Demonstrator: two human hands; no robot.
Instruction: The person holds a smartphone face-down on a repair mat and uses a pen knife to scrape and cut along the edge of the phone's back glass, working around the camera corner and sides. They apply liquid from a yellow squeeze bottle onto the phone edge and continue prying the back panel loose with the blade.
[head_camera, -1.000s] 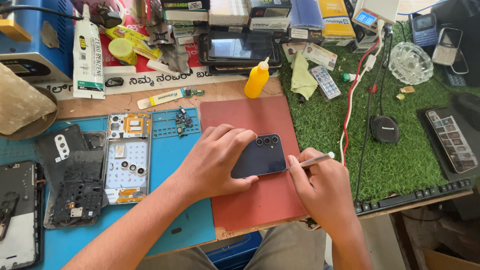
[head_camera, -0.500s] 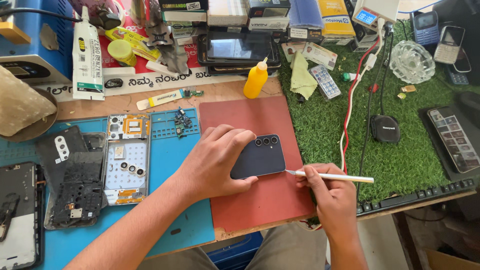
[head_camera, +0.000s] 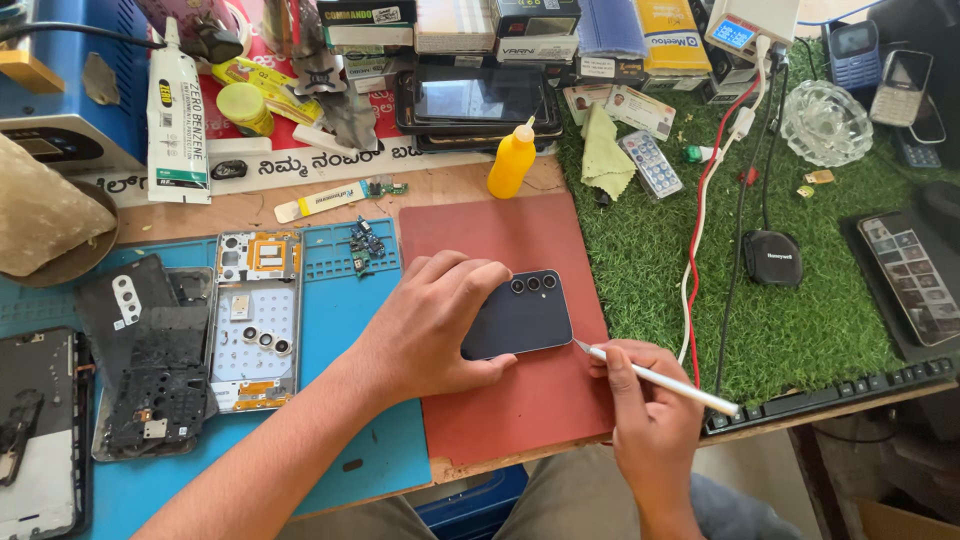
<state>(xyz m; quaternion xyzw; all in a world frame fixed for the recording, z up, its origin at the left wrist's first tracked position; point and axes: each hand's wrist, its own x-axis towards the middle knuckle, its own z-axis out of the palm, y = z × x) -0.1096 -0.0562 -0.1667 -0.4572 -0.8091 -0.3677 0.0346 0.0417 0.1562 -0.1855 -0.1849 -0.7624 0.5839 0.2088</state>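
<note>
A dark blue phone (head_camera: 525, 312) lies face down on a red mat (head_camera: 520, 400), its three camera lenses at the top. My left hand (head_camera: 430, 320) presses on the phone's left half and holds it in place. My right hand (head_camera: 650, 415) grips a thin white pointed tool (head_camera: 665, 380) like a pen. The tool's metal tip touches the phone's lower right corner.
A blue work mat (head_camera: 345, 330) at left carries an opened phone frame (head_camera: 255, 320), dark back covers and small parts. A yellow squeeze bottle (head_camera: 512, 160) stands behind the red mat. Green turf (head_camera: 800, 330) at right holds red and black cables, a remote, a glass dish and other phones.
My right hand has turned the white tool from pointing up-right to lying level, then brought its tip against the phone's lower right corner. My left hand has kept its hold.
</note>
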